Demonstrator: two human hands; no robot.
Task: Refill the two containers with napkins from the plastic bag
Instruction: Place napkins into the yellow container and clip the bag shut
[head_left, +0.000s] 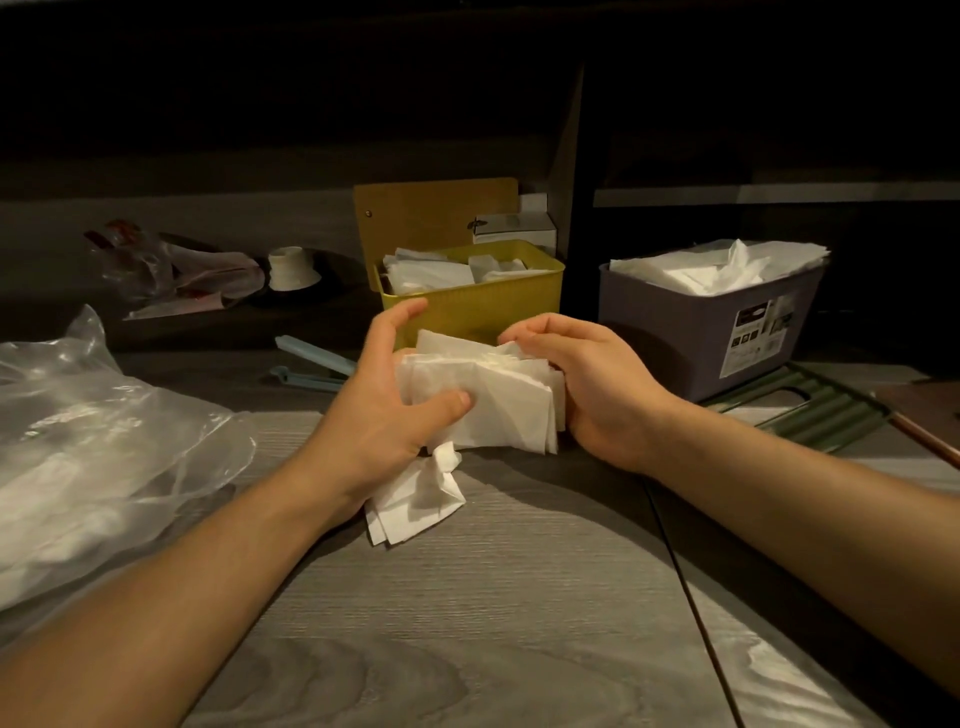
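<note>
the grey wood-grain worktop (467, 623) carries everything here. largest on it is the clear plastic bag (93, 447), slumped well to the left of the yellow container (478, 306), with white napkins showing dimly through the film. the purple container (696, 332) stands to the right of the yellow container, apart from it, heaped with napkins above its rim; the yellow container itself holds napkins lower down, below the rim. a brown board (431, 213) leans upright just behind the yellow container. just in front of the yellow container both hands meet on a stack of napkins (498, 410) — the left hand (384, 410) grasps it with the thumb pressed on the front sheet and the fingers (402, 314) curved over the top, the right hand (587, 384) curls its fingers round the far edge. a crumpled napkin (415, 499) lies on the worktop under the left wrist. a pale blue clip (311, 361) lies left of the yellow container — near its front corner.
</note>
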